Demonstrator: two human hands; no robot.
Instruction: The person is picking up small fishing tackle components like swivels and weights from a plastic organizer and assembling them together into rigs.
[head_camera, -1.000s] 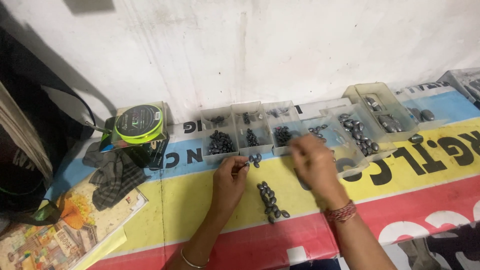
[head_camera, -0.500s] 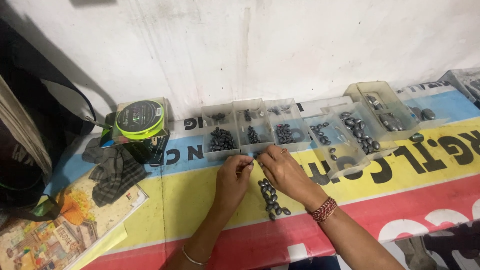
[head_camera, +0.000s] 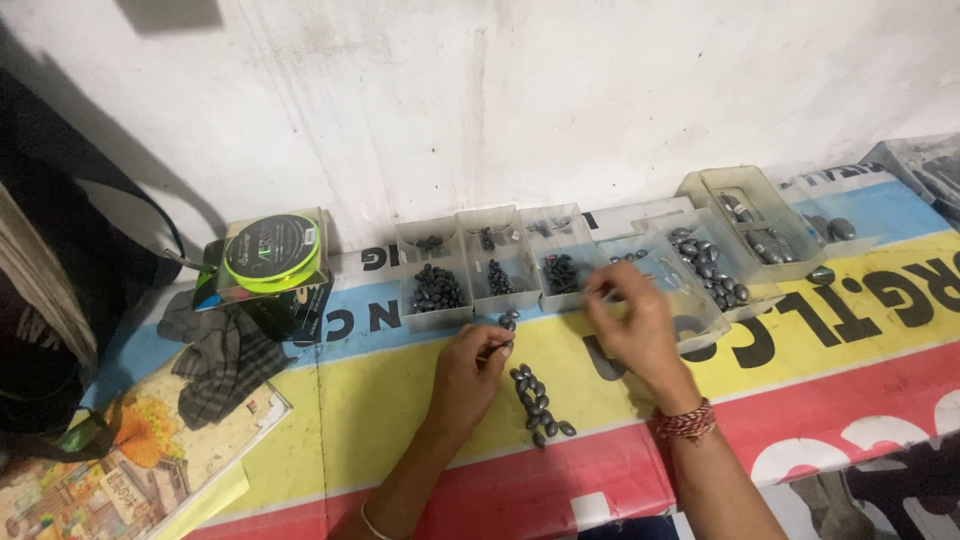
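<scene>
Banner-covered tabletop in red, yellow and blue stripes, running along a white wall. Nearest you, your left hand rests on the yellow stripe, forearm coming up from the bottom edge, fingers pinched on a small dark thing at the tips; too small to tell what. Just right of those fingers lies the short row of dark grey oval lead sinkers, long axis running near-to-far, tilted slightly right toward you. Left hand is the nearer one to it. Your right hand is farther out, wrist with red thread band, fingertips bunched over the clear plastic compartment tray; blurred, so I can't tell if they hold anything. Green line spool sits far left.
</scene>
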